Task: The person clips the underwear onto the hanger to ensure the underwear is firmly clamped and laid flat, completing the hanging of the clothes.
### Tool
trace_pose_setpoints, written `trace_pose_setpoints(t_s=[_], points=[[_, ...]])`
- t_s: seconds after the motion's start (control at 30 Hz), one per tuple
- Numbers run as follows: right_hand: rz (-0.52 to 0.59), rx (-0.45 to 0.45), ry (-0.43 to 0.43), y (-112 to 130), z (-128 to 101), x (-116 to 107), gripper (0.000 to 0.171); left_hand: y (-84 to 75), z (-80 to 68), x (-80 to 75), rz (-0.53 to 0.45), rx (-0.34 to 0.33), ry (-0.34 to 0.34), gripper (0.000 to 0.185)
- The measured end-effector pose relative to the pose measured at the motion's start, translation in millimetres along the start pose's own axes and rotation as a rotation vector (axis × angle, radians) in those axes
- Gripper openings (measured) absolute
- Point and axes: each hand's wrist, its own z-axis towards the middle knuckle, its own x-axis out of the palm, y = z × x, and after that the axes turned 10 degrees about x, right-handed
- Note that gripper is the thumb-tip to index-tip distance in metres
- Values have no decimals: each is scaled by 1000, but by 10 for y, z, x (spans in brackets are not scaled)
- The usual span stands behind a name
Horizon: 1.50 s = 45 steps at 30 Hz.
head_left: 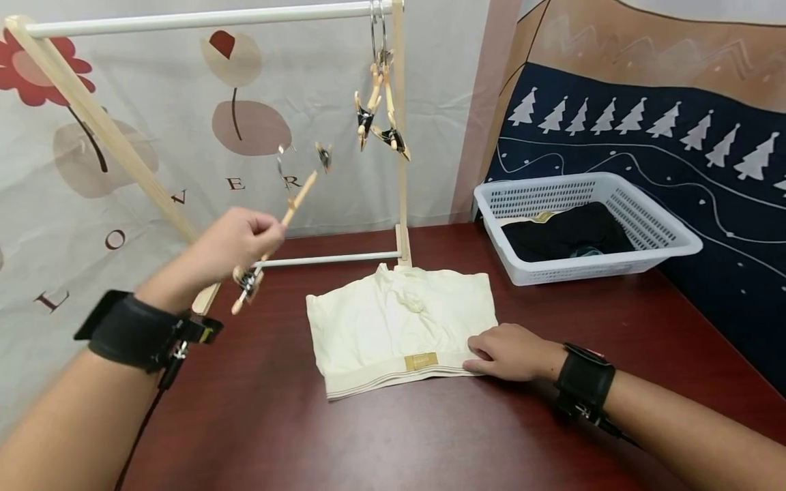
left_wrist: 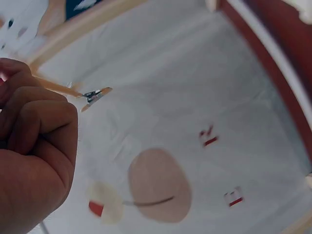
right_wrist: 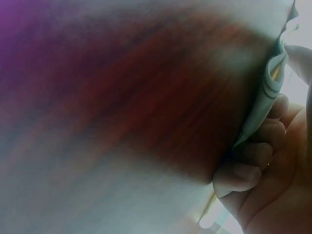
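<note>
Between the curled fingers of the left hand (head_left: 236, 239), I see a wooden hanger (head_left: 301, 196) pinched by its bar, slanting in the air, with clips (head_left: 248, 281) at both ends. Across from that grip, the right hand (head_left: 512, 351) pinches one end of the waistband (head_left: 374, 376) of the cream shorts (head_left: 399, 320), which lie on the table (head_left: 393, 443), spread leftward from this hold. Beyond the right hand, I make out a white basket (head_left: 651, 258) with black clothing (head_left: 571, 228); above and right of the left grip, more hangers (head_left: 366, 112) hang from the rack (head_left: 402, 198).
</note>
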Motion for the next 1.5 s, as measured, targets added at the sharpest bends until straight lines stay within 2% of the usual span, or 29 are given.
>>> trace_pose_setpoints(t_s=[0.07,0.2,0.33,0.6,0.73,0.8,0.87,0.97,1.07,1.13,1.23,1.37,1.43,1.5], points=[[-3,-3,-1,-3,6,2,41,78,-37,177,-1,6,47,34],[-12,-4,-3,-14,13,11,42,212,-80,539,72,56,105,28],[-16,-2,0,-23,15,25,42,301,-115,877,180,174,111,31],[9,6,3,-23,3,30,43,259,-215,1433,320,394,131,35],[121,13,14,-57,7,23,42,209,-269,1632,468,511,106,32],[238,20,6,-87,9,2,41,186,-289,1707,533,575,98,30],[408,49,19,-109,10,-41,38,171,-299,1771,604,649,87,29],[746,145,83,-115,7,-137,36,165,-302,1846,708,764,52,30],[1058,262,153,-79,-1,-227,49,173,-301,1898,812,860,18,30],[1184,313,176,-50,-15,-263,61,177,-301,1919,875,906,27,28],[1241,334,191,-4,-57,-275,71,174,-317,1925,947,933,120,26],[1206,358,199,47,-137,-247,67,183,-341,1927,997,926,240,27],[1185,364,207,69,-183,-227,64,214,-345,1938,1011,936,245,28],[1172,366,224,90,-234,-202,62,258,-341,1960,1018,976,205,26]])
